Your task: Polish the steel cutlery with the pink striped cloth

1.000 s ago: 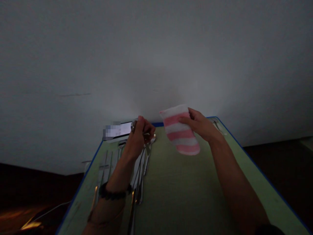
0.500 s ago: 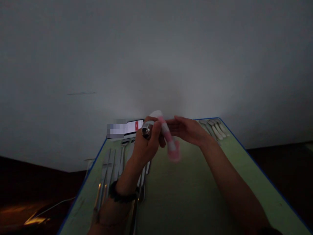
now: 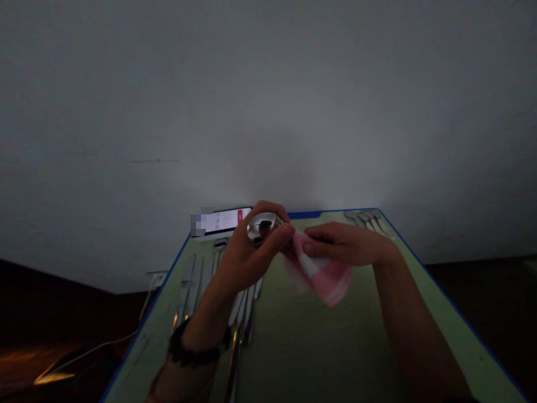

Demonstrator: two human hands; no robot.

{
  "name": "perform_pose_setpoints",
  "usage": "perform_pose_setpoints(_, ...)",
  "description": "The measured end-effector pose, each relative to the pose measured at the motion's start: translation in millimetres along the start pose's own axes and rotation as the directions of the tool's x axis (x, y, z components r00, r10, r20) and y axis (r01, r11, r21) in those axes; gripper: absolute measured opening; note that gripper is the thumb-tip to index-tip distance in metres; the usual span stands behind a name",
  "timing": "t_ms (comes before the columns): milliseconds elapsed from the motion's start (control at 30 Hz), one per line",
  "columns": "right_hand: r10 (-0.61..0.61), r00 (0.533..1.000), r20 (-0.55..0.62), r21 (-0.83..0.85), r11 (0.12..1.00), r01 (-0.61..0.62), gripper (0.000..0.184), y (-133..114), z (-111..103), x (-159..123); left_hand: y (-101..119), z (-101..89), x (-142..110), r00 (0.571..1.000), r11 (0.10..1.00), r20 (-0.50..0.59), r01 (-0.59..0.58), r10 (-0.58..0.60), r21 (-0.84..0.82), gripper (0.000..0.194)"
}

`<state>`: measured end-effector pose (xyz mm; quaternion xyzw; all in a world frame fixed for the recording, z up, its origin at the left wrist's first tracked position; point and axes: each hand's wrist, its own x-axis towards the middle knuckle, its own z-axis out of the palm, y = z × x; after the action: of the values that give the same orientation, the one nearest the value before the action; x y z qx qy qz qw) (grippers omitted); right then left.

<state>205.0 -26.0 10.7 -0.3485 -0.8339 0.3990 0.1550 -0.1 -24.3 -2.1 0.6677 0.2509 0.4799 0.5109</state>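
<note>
A shiny metal spoon (image 3: 264, 226) is in my left hand (image 3: 251, 257), its rounded bowl showing between thumb and fingers while the handle is hidden. My right hand (image 3: 342, 243) is closed on a pink and white cloth (image 3: 327, 277), thumb on top. The cloth reaches up to the left fingertips and hangs down between the two hands, somewhat blurred. Both hands are raised above the green table (image 3: 319, 347).
Several knives (image 3: 193, 285) and other cutlery lie in rows on the left, partly under my left forearm. A phone (image 3: 224, 221) with a lit screen rests at the back left. Several spoons (image 3: 371, 221) lie at the back right, before a grey wall (image 3: 268, 112).
My right hand, open beside the cloth before, now grips it and draws it to the right. The spoon's bowl shows more fully in my left hand.
</note>
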Motion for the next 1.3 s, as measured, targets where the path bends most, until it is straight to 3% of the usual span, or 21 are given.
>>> perform_pose_setpoints(67,0.005,0.998,0.061,-0.052,0.999,-0.002,0.032,-6.3,-0.7,-4.7,7.1,-7.6,-2.7,0.984,0.997,0.161,0.068,-0.075,0.044,0.014)
perform_pose_setpoints(133,0.029,0.997,0.073,-0.106,0.994,-0.021,0.031,-11.4,-2.2,-10.2,15.2,-16.0,-5.5,0.918,0.982,0.362,0.113,-0.161,0.150,0.015)
perform_pose_setpoints(233,0.058,0.997,0.057,-0.168,0.985,-0.047,0.030,-15.7,-4.8,-18.6,23.4,-25.2,-9.0,0.857,0.945,0.465,0.074,-0.223,0.317,0.022)
perform_pose_setpoints(300,0.078,0.996,0.035,-0.203,0.977,-0.069,0.032,-16.3,-6.3,-23.3,23.7,-26.6,-10.1,0.880,0.918,0.417,0.052,-0.228,0.393,0.031)
perform_pose_setpoints(433,0.108,0.992,-0.061,-0.236,0.964,-0.119,0.033,-15.3,-6.5,-24.4,15.7,-21.7,-9.8,0.974,0.806,0.182,-0.001,-0.133,0.592,0.047)
perform_pose_setpoints(633,0.060,0.972,-0.229,-0.200,0.974,-0.107,0.034,-16.5,7.9,0.3,11.7,-14.4,-14.6,0.981,0.663,0.168,-0.062,-0.097,0.746,0.023)
perform_pose_setpoints(867,-0.039,0.981,-0.190,-0.159,0.987,0.008,0.028,-18.2,10.2,-0.9,25.6,-1.5,-18.9,0.985,0.746,0.171,-0.085,-0.039,0.660,0.014)
perform_pose_setpoints(1000,-0.038,0.986,-0.160,-0.147,0.989,0.014,0.030,-18.8,12.4,2.8,24.6,-5.6,-17.1,0.993,0.829,0.119,-0.083,0.021,0.553,0.025)
perform_pose_setpoints(1100,0.005,0.995,-0.104,-0.154,0.988,-0.021,0.032,-13.3,13.5,7.9,12.5,-14.0,-12.7,0.996,0.854,0.090,-0.064,0.020,0.516,0.028)
perform_pose_setpoints(1233,0.117,0.989,-0.085,-0.205,0.970,-0.133,0.037,1.0,5.1,1.9,-12.2,-20.6,-4.5,0.997,0.833,0.037,0.041,-0.074,0.552,0.027)
perform_pose_setpoints(1300,0.177,0.975,-0.130,-0.247,0.947,-0.205,0.041,5.7,-1.8,-6.3,-20.2,-19.6,-1.7,0.984,0.826,0.111,0.054,-0.139,0.561,0.030)
